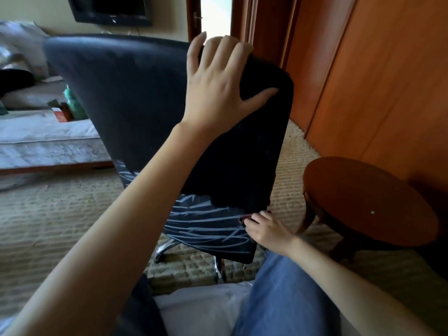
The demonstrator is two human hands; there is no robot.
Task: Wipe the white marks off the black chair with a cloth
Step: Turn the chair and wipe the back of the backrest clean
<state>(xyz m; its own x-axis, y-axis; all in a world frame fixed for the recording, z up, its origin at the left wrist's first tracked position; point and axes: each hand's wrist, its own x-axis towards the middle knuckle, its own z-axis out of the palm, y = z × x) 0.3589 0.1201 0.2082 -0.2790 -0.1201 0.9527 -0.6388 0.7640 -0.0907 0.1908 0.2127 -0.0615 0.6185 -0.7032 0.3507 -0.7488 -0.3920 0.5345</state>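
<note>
Gripping the top of the one chair [121, 93], the left hand [213, 93] curled over it. The right hand [266, 230] pinched one cloth [244, 217] beside the marks [206, 226] low on the chair.

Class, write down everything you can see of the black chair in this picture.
The chair is black, with a tall, smooth back facing the camera. White marks are scribbled across its lower part; the upper part looks clean. A shiny metal base stands on the carpet. The left hand grips the top right corner, fingers curled over the edge. The right hand holds a dark cloth at the lower right edge.
</note>
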